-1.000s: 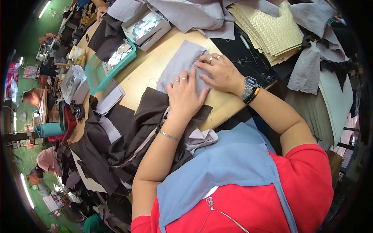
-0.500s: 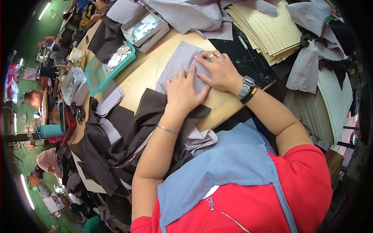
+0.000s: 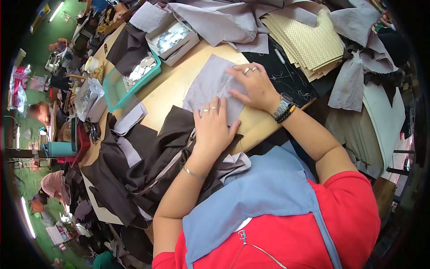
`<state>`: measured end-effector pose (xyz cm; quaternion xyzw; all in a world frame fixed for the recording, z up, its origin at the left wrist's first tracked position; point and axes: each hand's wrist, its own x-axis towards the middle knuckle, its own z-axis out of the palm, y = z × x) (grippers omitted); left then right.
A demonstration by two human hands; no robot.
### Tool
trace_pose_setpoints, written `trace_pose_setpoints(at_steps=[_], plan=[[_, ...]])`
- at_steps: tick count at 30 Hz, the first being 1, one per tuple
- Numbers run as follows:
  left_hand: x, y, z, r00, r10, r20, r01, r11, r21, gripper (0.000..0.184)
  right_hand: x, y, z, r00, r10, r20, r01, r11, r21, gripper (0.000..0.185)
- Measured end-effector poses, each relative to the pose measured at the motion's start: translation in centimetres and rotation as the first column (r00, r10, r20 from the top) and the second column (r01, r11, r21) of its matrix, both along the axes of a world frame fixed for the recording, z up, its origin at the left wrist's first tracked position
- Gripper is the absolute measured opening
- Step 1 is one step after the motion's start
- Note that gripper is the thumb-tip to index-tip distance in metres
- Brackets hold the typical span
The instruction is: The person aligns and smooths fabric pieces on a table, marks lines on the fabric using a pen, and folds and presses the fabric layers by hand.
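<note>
A light grey piece of cloth [image 3: 204, 83] lies on the pale wooden table, creased near its middle. My left hand [image 3: 214, 127] rests palm down on its near edge, fingers stretched out and a little apart. On the right side of the cloth is my right hand [image 3: 256, 87], its thumb and forefinger spread with nothing visible between them. Whether its fingertips press on the cloth or hover just above it, I cannot tell. Dark brown cloth [image 3: 174, 123] is bunched beside and under my left wrist.
A teal basket [image 3: 117, 104] and a white box [image 3: 183, 47] hold small pale and shiny pieces. Woven yellowish sheets [image 3: 300, 38] are stacked at the back right, beside a dark mat [image 3: 286, 74] with a pen and loose threads. More grey cloth [image 3: 219, 20] lies along the back.
My left hand has slid toward my body, uncovering more of the grey cloth. The thumb and forefinger of my right hand have lifted and spread.
</note>
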<state>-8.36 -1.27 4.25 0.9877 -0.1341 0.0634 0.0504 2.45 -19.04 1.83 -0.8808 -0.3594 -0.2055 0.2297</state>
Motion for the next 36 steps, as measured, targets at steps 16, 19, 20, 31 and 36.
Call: trace_pose_setpoints(at_steps=[16, 19, 20, 31, 36], plan=[[-6.0, 2.9, 0.7, 0.991, 0.1, -0.085, -0.103, 0.994, -0.04, 0.06, -3.3, 2.7, -0.5, 0.941, 0.309, -0.137, -0.323, 0.942, -0.094, 0.038], [-6.3, 3.7, 0.7, 0.994, 0.076, -0.074, -0.081, 0.995, -0.058, 0.056, -3.7, 2.7, -0.5, 0.923, 0.316, -0.219, -0.324, 0.946, 0.004, 0.038], [-6.6, 4.1, 0.8, 0.994, 0.084, -0.067, -0.088, 0.994, -0.062, 0.055, -3.6, 2.5, -0.3, 0.92, 0.303, -0.248, -0.304, 0.952, 0.033, 0.038], [-7.3, 4.5, 0.8, 0.989, 0.124, -0.08, -0.129, 0.99, -0.061, 0.053, -6.5, 5.5, -0.6, 0.882, 0.445, -0.155, -0.456, 0.889, -0.038, 0.032], [-7.7, 4.5, 0.8, 0.994, 0.094, -0.055, -0.091, 0.994, 0.057, 0.053, -5.3, 3.6, 0.1, 0.935, 0.325, -0.141, -0.342, 0.932, -0.12, 0.035]])
